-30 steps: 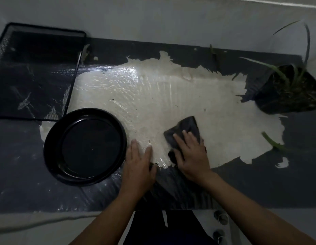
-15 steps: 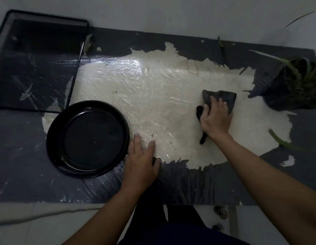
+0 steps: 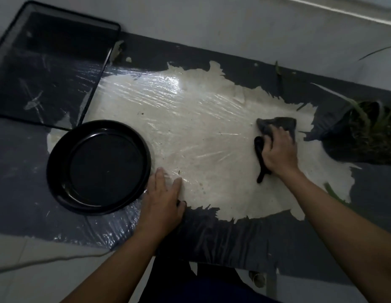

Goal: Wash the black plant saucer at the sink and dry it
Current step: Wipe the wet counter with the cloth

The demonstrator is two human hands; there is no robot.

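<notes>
So, left hand (image 3: 161, 200) is laid flat on the tabletop (image 3: 19, 171), fingers released; dark crumpled cloth (image 3: 275, 124) is clutched by right hand (image 3: 277, 149).

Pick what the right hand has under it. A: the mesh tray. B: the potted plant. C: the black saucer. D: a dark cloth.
D: the right hand grips a dark cloth on the pale tabletop; the saucer lies away by the left hand.
</notes>
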